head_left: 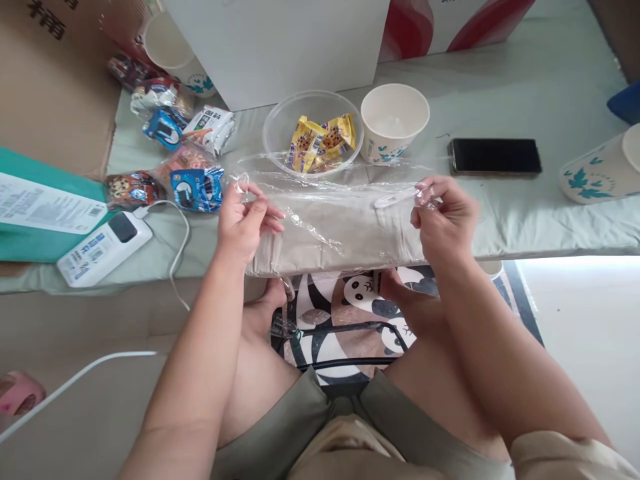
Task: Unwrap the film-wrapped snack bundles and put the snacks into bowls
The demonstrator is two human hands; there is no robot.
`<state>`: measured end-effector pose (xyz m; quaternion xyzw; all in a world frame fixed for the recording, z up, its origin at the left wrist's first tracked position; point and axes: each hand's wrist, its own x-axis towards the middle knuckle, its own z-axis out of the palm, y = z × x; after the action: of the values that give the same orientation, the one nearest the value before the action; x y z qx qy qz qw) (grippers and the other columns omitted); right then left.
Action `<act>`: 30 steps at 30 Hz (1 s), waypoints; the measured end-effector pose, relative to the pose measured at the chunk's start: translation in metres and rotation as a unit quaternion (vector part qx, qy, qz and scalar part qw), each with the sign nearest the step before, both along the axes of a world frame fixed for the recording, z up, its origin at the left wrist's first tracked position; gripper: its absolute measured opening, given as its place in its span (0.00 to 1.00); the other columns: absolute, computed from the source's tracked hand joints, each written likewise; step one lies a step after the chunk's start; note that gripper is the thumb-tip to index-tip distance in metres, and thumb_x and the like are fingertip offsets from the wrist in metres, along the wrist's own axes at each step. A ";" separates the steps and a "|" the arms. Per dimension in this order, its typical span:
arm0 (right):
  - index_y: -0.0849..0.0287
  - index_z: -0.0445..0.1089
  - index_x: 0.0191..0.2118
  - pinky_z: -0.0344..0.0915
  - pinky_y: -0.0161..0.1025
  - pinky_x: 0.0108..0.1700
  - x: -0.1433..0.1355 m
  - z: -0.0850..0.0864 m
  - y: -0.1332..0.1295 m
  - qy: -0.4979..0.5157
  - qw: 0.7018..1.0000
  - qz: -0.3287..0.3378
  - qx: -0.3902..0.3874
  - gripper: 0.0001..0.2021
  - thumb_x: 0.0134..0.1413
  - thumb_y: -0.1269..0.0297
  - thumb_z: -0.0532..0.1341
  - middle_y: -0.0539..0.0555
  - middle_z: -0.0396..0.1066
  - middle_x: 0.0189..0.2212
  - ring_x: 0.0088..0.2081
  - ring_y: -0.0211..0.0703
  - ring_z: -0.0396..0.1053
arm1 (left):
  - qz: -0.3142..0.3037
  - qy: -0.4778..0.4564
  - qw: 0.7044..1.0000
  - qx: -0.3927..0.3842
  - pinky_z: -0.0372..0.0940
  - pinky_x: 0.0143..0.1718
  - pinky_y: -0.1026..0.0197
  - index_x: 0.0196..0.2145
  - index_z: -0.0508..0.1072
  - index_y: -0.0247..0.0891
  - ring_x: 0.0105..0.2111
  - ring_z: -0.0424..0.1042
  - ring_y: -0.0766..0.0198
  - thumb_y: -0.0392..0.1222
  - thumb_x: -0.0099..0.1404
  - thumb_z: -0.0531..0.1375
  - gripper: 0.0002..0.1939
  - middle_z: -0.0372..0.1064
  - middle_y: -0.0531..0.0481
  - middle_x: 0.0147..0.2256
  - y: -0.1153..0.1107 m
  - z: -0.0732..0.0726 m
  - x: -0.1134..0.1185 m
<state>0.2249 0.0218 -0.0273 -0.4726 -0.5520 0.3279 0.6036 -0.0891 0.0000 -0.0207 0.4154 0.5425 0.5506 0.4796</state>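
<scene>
A sheet of clear plastic film [320, 217] is stretched between my two hands over the front edge of the cloth-covered surface. My left hand [247, 217] pinches its left end, with the lower fingers loosely curled. At the other end, my right hand [445, 213] grips the film between thumb and fingers, and a white strip [395, 198] lies beside those fingertips. Just behind the film stands a clear round plastic bowl [273, 137] with yellow snack packets [306, 143] in it. A paper cup [395, 123] touches or nearly touches the bowl's right side.
Wrapped snacks [197, 187] and a white power bank [105, 247] with a cable lie at the left. A black phone [495, 157] and another paper cup [600, 170] are at the right. Behind stands a large white box [285, 47]. Below is a panda-patterned mat [325, 300].
</scene>
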 end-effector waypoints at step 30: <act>0.58 0.65 0.17 0.66 0.41 0.37 0.013 0.007 -0.008 0.169 0.977 0.098 -0.086 0.10 0.38 0.70 0.68 0.50 0.69 0.43 0.31 0.33 0.63 | -0.018 -0.058 0.997 -0.041 0.69 0.30 0.64 0.18 0.78 0.34 0.30 0.73 0.65 0.27 0.41 0.60 0.08 0.73 0.44 0.31 -0.003 0.014 -0.006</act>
<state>0.2374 0.0138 -0.0202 -0.4039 -0.4553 0.5073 0.6101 -0.0946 -0.0031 -0.0071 0.3726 0.5285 0.5424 0.5364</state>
